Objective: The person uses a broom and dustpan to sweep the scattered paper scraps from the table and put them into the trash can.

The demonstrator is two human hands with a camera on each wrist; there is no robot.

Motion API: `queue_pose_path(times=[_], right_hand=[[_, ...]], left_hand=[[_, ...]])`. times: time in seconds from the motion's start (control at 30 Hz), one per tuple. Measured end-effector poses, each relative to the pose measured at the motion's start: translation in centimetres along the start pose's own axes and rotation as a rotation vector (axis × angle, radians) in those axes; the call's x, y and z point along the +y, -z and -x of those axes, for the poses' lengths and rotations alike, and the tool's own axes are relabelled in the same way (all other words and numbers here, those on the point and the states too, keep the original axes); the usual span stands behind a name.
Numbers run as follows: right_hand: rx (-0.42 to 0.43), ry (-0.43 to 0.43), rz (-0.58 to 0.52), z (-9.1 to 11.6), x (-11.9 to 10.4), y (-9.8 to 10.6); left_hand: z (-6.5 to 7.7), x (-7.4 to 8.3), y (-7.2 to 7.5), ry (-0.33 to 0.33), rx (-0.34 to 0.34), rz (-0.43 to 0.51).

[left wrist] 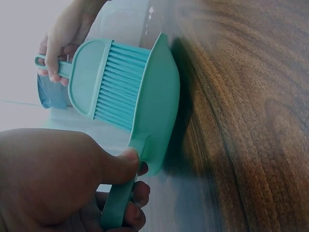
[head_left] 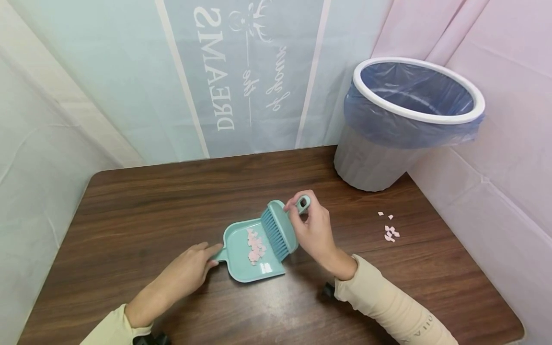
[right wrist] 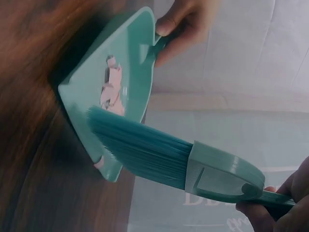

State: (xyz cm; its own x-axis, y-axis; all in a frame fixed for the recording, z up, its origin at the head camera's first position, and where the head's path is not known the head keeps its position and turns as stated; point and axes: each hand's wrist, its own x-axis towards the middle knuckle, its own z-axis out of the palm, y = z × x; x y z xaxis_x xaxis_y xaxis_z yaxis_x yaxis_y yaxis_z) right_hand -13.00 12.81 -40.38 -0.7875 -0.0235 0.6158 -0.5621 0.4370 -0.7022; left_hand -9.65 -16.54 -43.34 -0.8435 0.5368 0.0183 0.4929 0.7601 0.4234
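Observation:
My left hand (head_left: 187, 270) grips the short handle of a teal dustpan (head_left: 237, 239) over the wooden table. A heap of pale pink paper scraps (head_left: 255, 247) lies in the pan. My right hand (head_left: 314, 227) holds a matching teal hand brush (head_left: 284, 225) by its handle, whose looped end sticks up past the fingers. The blue-green bristles (right wrist: 140, 145) reach over the pan's open front lip in the right wrist view. One pink scrap (right wrist: 99, 163) sits at that lip, near the corner, beside the bristles.
Several more pink scraps (head_left: 390, 233) lie on the wooden table (head_left: 172, 201) to the right of my right hand. At the back right stands a grey waste bin (head_left: 366, 158) with a white rim and blue liner. Fabric-like walls border the table at the back and sides.

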Motion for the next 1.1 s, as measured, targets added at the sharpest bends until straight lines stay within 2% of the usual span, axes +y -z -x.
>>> queue_pose_path(times=[0.2, 0.4, 0.5, 0.6, 0.73, 0.83, 0.97, 1.1], right_hand=[[0.007, -0.011, 0.023, -0.1, 0.4, 0.9], [0.028, -0.031, 0.079, 0.0, 1.4, 2.7], [0.002, -0.066, 0.119, 0.0, 1.5, 3.3], [-0.064, -0.079, 0.134, 0.0, 1.2, 3.2], [-0.16, -0.046, 0.076, 0.2, 0.6, 2.2], [-0.187, -0.031, -0.002, 0.3, 0.3, 1.5], [-0.147, -0.035, -0.074, 0.3, 0.1, 1.3], [-0.097, -0.03, -0.064, 0.2, 0.2, 1.7]], left_hand=[[0.0, 0.0, 0.0, 0.004, 0.002, 0.002], [0.0, 0.0, -0.1, 0.001, 0.005, 0.003], [0.0, 0.0, 0.0, 0.006, 0.0, 0.0], [0.1, 0.1, 0.2, 0.006, -0.002, -0.005], [0.0, 0.1, 0.4, 0.007, -0.001, -0.015], [0.0, 0.2, 0.4, 0.012, -0.004, -0.012], [0.0, 0.1, 0.2, 0.014, 0.002, -0.016], [0.1, 0.0, 0.1, 0.012, 0.02, -0.035]])
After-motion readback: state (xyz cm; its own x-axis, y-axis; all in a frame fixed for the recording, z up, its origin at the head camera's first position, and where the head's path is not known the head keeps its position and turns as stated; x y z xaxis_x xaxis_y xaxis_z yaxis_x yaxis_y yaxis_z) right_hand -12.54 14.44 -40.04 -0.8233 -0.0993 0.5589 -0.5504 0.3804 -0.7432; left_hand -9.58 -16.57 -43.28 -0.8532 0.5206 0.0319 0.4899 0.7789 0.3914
